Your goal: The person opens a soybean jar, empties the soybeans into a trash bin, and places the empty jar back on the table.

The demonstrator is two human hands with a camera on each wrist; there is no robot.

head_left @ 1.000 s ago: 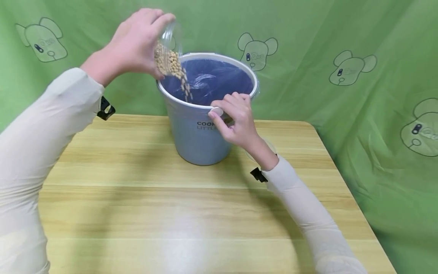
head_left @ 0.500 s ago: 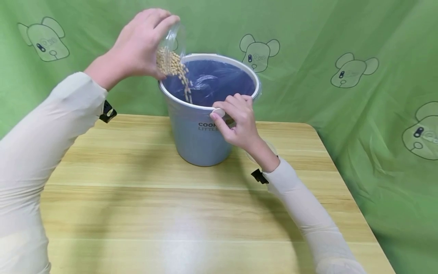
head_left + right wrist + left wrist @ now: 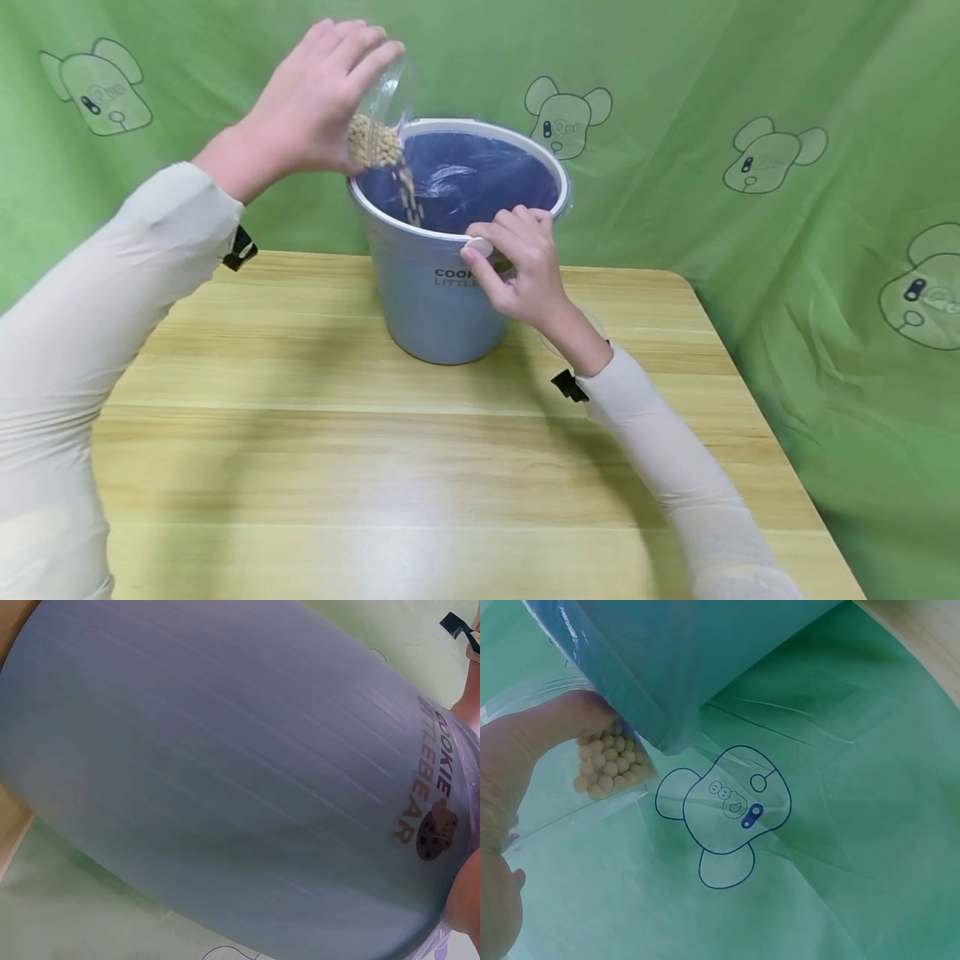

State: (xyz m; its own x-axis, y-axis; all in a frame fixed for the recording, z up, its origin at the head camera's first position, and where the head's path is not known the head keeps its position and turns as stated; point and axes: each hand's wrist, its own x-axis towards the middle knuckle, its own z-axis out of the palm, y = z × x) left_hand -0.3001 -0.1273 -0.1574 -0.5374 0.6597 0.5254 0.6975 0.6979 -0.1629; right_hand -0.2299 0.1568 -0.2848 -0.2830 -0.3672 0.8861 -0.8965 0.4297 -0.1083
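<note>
Tilting steeper than a second ago, the clear cup (image 3: 378,108) has fewer soybeans (image 3: 372,143) left. Left hand (image 3: 311,96) is wrapping it, pouring into the blue-lined bucket (image 3: 442,292) at the table's (image 3: 375,467) far side. Right hand (image 3: 521,267) is pinching the near rim. Next I'd guess: keep tipping until it's drained.

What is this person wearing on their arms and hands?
Both arms wear snug cream sleeves ending at the wrists. A small black clip or strap end sticks out at each cuff. The left hand and right hand are bare: no gloves, rings or watch visible.
</note>
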